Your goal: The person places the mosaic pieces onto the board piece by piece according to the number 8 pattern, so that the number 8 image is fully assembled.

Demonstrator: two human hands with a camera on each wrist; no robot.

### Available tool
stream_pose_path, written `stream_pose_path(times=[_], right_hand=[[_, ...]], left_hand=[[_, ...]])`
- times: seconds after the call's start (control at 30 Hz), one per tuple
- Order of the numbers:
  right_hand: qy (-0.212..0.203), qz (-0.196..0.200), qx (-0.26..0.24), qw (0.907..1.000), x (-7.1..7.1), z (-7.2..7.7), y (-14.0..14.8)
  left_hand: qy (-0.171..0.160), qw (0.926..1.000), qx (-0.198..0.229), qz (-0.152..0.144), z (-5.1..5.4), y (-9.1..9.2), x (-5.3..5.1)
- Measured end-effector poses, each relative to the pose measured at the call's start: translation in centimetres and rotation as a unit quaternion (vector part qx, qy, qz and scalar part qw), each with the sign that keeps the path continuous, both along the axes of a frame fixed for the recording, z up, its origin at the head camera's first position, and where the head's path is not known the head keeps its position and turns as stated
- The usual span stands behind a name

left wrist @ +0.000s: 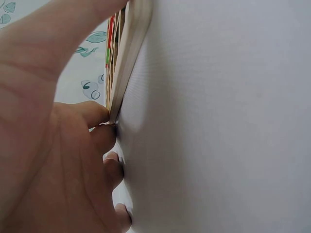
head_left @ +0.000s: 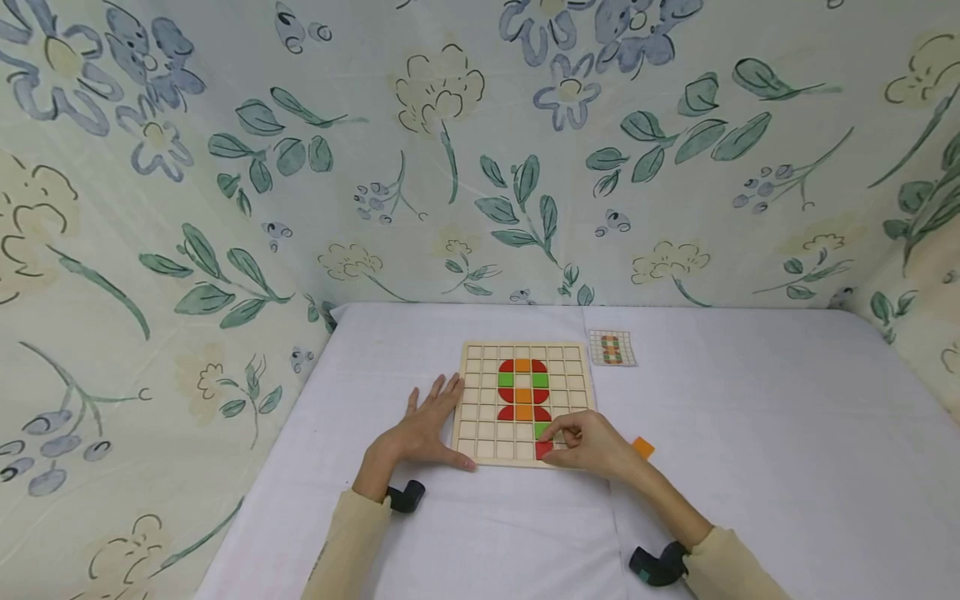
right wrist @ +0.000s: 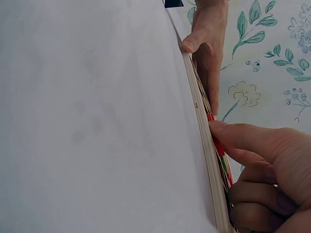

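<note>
A square wooden grid board [head_left: 480,432] lies on the white cloth. Red rounded tiles [head_left: 539,395], orange squares [head_left: 522,396] and green squares [head_left: 506,380] form a pattern in its middle columns. My right hand [head_left: 588,446] is over the board's lower right part, thumb and forefinger pinching a red tile [head_left: 543,451] in the bottom row, just below a green tile [head_left: 541,430]. In the right wrist view, the thumb presses on the red tile [right wrist: 217,145]; the other fingers are curled. With fingers spread, my left hand [head_left: 425,427] touches the board's left edge and lower left corner.
A small card [head_left: 612,348] printed with a similar pattern lies beyond the board's upper right corner. An orange tile [head_left: 642,447] lies on the cloth, partly behind the right hand. A floral curtain [head_left: 465,167] hangs behind the table.
</note>
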State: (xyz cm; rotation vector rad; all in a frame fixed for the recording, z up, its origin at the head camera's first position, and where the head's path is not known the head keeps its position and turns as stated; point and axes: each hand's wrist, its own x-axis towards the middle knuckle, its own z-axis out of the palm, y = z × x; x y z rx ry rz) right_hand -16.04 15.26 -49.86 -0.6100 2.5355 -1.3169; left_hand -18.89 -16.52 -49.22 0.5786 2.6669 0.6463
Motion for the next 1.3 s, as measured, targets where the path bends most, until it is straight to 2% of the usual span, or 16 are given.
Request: stream_pose_path(times=[0.3, 0.57, 0.9, 1.17, 1.3], right_hand=[[-0.021, -0.013, -0.003, 0.9997, -0.1, 0.5, 0.9], [-0.042, -0.103, 0.024, 0.9935, 0.6, 1.5, 5.3], [-0.048, -0.192, 0.037, 0.9796, 2.8, 1.2, 10.7], [-0.087, -0.212, 0.07, 0.9709, 3.1, 0.1, 12.0], [-0.068, -0.215, 0.083, 0.9707, 2.9, 0.0, 11.9]], left_hand=[[-0.002, 1.0, 0.003, 0.0, -0.1, -0.1, -0.1], [-0.006, 1.0, 0.007, -0.003, 0.0, 0.0, 0.1], [-0.004, 0.9999, 0.013, 0.0, 0.2, -0.1, 0.1], [-0.005, 0.9999, 0.012, -0.004, 0.3, -0.2, 0.1], [-0.005, 0.9999, 0.012, -0.004, 0.3, -0.1, 0.1]])
